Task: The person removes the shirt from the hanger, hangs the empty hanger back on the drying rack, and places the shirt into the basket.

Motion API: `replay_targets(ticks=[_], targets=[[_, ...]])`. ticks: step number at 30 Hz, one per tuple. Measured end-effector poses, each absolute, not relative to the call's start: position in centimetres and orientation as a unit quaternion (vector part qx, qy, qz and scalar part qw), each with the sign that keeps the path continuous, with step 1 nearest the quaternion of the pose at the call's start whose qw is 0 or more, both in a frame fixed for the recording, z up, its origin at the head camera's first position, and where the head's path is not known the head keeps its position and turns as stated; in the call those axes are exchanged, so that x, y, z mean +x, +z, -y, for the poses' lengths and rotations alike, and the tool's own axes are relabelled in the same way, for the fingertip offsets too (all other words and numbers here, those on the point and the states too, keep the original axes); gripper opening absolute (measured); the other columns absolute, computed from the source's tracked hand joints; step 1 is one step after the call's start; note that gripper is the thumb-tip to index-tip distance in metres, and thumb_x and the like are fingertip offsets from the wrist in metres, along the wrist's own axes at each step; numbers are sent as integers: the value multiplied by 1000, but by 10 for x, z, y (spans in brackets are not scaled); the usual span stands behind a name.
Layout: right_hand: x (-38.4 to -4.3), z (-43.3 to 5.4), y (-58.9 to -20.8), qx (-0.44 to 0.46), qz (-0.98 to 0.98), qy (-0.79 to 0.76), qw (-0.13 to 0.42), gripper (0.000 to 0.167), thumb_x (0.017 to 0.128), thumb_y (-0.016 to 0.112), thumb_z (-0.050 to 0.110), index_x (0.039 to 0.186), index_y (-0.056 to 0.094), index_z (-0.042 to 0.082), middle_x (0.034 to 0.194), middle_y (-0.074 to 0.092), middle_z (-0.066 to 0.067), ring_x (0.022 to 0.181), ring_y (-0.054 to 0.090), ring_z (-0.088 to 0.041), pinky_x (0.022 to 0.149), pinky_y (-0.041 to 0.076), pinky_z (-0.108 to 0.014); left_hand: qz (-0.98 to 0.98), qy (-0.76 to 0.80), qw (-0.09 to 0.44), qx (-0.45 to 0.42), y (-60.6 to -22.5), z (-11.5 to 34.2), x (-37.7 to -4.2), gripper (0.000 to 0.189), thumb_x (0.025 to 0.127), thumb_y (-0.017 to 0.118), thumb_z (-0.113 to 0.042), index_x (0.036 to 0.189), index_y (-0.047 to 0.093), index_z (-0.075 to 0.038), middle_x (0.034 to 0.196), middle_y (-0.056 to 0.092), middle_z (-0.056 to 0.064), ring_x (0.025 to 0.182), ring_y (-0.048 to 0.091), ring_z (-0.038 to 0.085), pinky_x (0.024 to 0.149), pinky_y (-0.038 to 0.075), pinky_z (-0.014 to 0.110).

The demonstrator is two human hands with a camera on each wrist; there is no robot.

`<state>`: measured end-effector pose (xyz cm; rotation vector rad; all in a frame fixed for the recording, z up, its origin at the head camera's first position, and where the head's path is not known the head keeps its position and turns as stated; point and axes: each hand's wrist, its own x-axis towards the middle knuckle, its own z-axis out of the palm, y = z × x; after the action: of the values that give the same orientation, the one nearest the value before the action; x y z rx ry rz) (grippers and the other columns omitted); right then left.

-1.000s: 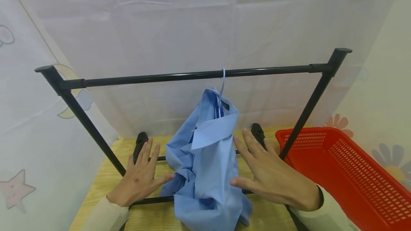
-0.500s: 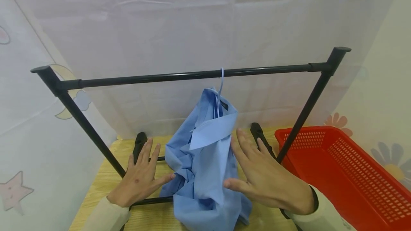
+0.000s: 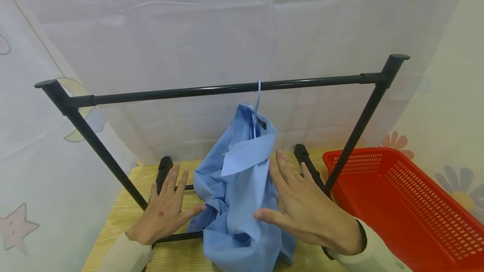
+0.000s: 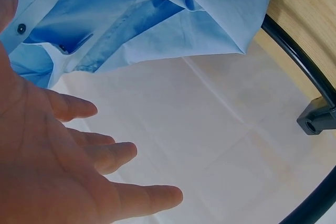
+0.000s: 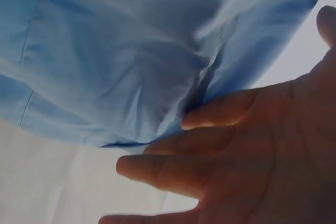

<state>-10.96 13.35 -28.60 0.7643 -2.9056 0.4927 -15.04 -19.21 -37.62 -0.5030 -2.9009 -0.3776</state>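
Near the middle of a black rack, a blue shirt (image 3: 245,205) hangs from the top bar (image 3: 174,93) by the hook of a pale blue hanger (image 3: 259,91), its collar folded across the front and its lower part bunched in loose folds above the wooden tabletop (image 3: 116,216). A small dark label (image 3: 261,124) shows inside the neck. The left hand (image 3: 164,213) is on the shirt's left side, palm down with fingers spread; its grip is wide and has hold of nothing, and the thumb points toward the cloth, though whether it touches cannot be told. On the other side the right hand (image 3: 302,205) is just as loose, fingers extended and thumb out in front of the shirt; that grip holds nothing either, while in the right wrist view the fingertips lie against the edge of the fabric. A dark button (image 4: 21,29) is visible on the shirt in the left wrist view. A black band (image 3: 362,234) circles the right wrist at the cuff. Beside the rack's right leg sits a red plastic basket (image 3: 378,200) with slotted walls, near a wall printed with flowers.
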Motion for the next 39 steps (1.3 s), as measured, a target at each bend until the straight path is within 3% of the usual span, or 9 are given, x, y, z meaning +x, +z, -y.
replay_targets(ticks=[14,27,39], targets=[[-105,-127,-281,218,961,161,62,101,91,47,72,156,24,-1,163,17,-19,149,19,-40,110,11,-73,972,-128,94,-173,-377,190,-152,100,92,56,-65,156,22,3,164,3,25,149,9,42,100,12,83],[-104,-130,-281,206,958,173,95,79,93,57,43,154,31,0,161,26,-18,146,27,-40,108,17,-73,970,-125,104,-178,-377,189,-153,98,93,56,-64,156,22,3,164,3,25,149,10,42,100,13,82],[-107,-130,-280,199,955,182,119,75,92,63,44,149,43,0,155,38,-19,141,37,-41,106,26,-71,970,-120,109,-182,-376,187,-154,97,93,57,-63,155,25,4,163,6,27,149,13,43,100,15,82]])
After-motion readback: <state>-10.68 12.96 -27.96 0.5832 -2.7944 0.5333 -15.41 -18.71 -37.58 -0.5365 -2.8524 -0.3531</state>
